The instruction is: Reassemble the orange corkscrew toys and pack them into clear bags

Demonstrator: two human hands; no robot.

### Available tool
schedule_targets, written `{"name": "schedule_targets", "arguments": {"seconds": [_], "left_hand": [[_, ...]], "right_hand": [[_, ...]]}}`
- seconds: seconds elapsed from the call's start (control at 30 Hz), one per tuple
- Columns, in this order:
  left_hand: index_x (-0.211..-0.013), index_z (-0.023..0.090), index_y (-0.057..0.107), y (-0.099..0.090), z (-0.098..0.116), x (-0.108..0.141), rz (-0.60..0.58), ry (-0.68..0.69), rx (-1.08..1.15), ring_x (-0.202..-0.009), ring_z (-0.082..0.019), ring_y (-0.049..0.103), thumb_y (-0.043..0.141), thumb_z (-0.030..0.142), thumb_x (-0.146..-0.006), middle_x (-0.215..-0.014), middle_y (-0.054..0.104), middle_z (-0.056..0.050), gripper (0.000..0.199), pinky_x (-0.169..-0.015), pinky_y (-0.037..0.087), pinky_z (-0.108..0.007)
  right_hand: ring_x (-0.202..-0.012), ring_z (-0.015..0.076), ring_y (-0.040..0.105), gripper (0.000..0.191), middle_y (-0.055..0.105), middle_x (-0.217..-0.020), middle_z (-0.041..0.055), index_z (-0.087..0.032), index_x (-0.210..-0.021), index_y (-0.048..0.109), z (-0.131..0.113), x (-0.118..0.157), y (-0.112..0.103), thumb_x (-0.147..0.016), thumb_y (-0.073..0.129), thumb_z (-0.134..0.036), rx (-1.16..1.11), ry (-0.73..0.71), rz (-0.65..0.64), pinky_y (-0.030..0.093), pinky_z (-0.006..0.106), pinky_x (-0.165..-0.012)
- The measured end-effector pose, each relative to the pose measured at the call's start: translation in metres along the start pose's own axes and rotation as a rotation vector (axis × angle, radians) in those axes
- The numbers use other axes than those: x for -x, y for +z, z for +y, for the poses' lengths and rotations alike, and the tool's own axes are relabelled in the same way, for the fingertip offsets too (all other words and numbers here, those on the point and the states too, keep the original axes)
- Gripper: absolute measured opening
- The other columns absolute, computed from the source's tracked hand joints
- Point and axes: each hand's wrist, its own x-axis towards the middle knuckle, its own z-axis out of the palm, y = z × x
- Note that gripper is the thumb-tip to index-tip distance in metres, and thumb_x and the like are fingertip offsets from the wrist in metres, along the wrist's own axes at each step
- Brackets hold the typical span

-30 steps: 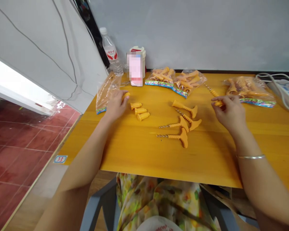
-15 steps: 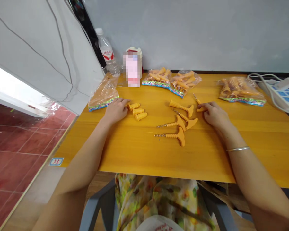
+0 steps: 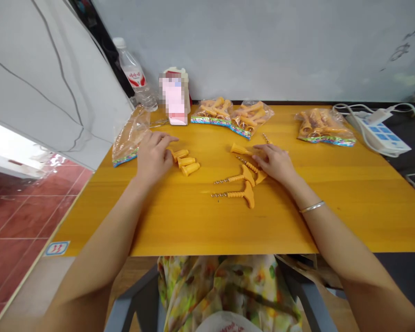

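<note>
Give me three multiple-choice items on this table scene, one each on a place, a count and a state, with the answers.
1. Where is the bracelet?
A. Left wrist
B. Right wrist
C. On the table

2. How many orange caps lie beside the left hand?
A. Two
B. Three
C. Five

3. How is the water bottle placed?
A. Lying flat
B. Held in a hand
C. Standing upright

1 B: the bracelet circles the arm on the right.
2 B: three sit in a short row.
3 C: its cap points upward.

Yellow wooden tabletop (image 3: 349, 207), orange corkscrews (image 3: 233, 195), three orange plastic caps (image 3: 186, 163), plastic bags of orange parts (image 3: 323, 127)
</note>
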Motion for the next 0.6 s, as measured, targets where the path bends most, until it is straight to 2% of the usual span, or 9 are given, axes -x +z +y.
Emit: {"name": "schedule_targets", "arguments": {"seconds": [0.1, 0.23, 0.3, 0.37, 0.43, 0.5, 0.53, 0.6], "left_hand": [[-0.115, 0.025, 0.066, 0.004, 0.015, 0.002, 0.036, 0.093, 0.013, -0.107, -0.028, 0.056, 0.044, 0.008, -0.081, -0.114, 0.063, -0.009, 0.044, -0.093, 0.046, -0.045], [-0.123, 0.022, 0.063, 0.010, 0.046, 0.011, 0.132, 0.260, 0.018, -0.111, -0.028, 0.056, 0.048, 0.013, -0.087, -0.125, 0.062, -0.012, 0.040, -0.093, 0.044, -0.044], [-0.130, 0.025, 0.058, 0.011, 0.063, 0.015, 0.158, 0.354, 0.002, -0.119, -0.029, 0.054, 0.053, 0.020, -0.091, -0.134, 0.059, -0.012, 0.040, -0.098, 0.041, -0.045], [-0.134, 0.029, 0.056, 0.011, 0.077, 0.018, 0.151, 0.437, -0.037, -0.123, -0.028, 0.053, 0.056, 0.026, -0.093, -0.135, 0.060, -0.010, 0.040, -0.103, 0.038, -0.044], [-0.128, 0.029, 0.059, 0.011, 0.084, 0.019, 0.119, 0.514, -0.085, -0.112, -0.024, 0.059, 0.057, 0.026, -0.095, -0.121, 0.068, -0.008, 0.034, -0.099, 0.040, -0.041], [-0.117, 0.026, 0.064, 0.011, 0.085, 0.018, 0.100, 0.574, -0.124, -0.089, -0.019, 0.063, 0.056, 0.025, -0.096, -0.095, 0.072, -0.005, 0.022, -0.084, 0.043, -0.035], [-0.110, 0.025, 0.066, 0.011, 0.083, 0.018, 0.105, 0.594, -0.134, -0.079, -0.017, 0.061, 0.055, 0.026, -0.097, -0.084, 0.071, -0.003, 0.018, -0.076, 0.043, -0.033], [-0.103, 0.022, 0.067, 0.011, 0.081, 0.018, 0.138, 0.612, -0.133, -0.069, -0.015, 0.058, 0.053, 0.030, -0.098, -0.073, 0.066, -0.002, 0.016, -0.064, 0.038, -0.031]], "right_hand": [[-0.104, 0.0320, 0.064, 0.031, 0.072, -0.111, 0.0114, -0.022, -0.117, 0.069, -0.002, -0.004, 0.003, -0.094, 0.053, -0.033, 0.081, -0.018, -0.056, 0.043, 0.041, -0.082], [-0.098, 0.0284, 0.065, 0.026, 0.072, -0.106, 0.0108, -0.019, -0.111, 0.070, -0.013, -0.002, -0.003, -0.093, 0.052, -0.026, 0.077, -0.021, 0.155, 0.040, 0.038, -0.076], [-0.093, 0.0250, 0.066, 0.024, 0.073, -0.104, 0.0091, -0.019, -0.110, 0.069, -0.031, 0.005, -0.009, -0.093, 0.053, -0.026, 0.009, -0.121, 0.232, 0.039, 0.037, -0.074], [-0.090, 0.0227, 0.067, 0.022, 0.073, -0.102, 0.0072, -0.020, -0.111, 0.068, -0.055, 0.016, -0.014, -0.094, 0.053, -0.025, -0.050, -0.311, 0.240, 0.038, 0.037, -0.073], [-0.091, 0.0226, 0.066, 0.022, 0.073, -0.102, 0.0069, -0.021, -0.113, 0.066, -0.077, 0.027, -0.018, -0.094, 0.054, -0.023, -0.083, -0.471, 0.237, 0.039, 0.038, -0.073], [-0.092, 0.0228, 0.065, 0.021, 0.071, -0.102, 0.0072, -0.022, -0.113, 0.065, -0.092, 0.036, -0.019, -0.094, 0.056, -0.022, -0.158, -0.526, 0.225, 0.040, 0.039, -0.075], [-0.094, 0.0228, 0.064, 0.021, 0.070, -0.105, 0.0081, -0.023, -0.114, 0.064, -0.097, 0.039, -0.019, -0.094, 0.056, -0.023, -0.236, -0.503, 0.216, 0.042, 0.039, -0.076], [-0.094, 0.0212, 0.062, 0.026, 0.064, -0.116, 0.0097, -0.025, -0.118, 0.059, -0.101, 0.043, -0.018, -0.093, 0.060, -0.028, -0.486, -0.352, 0.189, 0.046, 0.038, -0.077]]}}
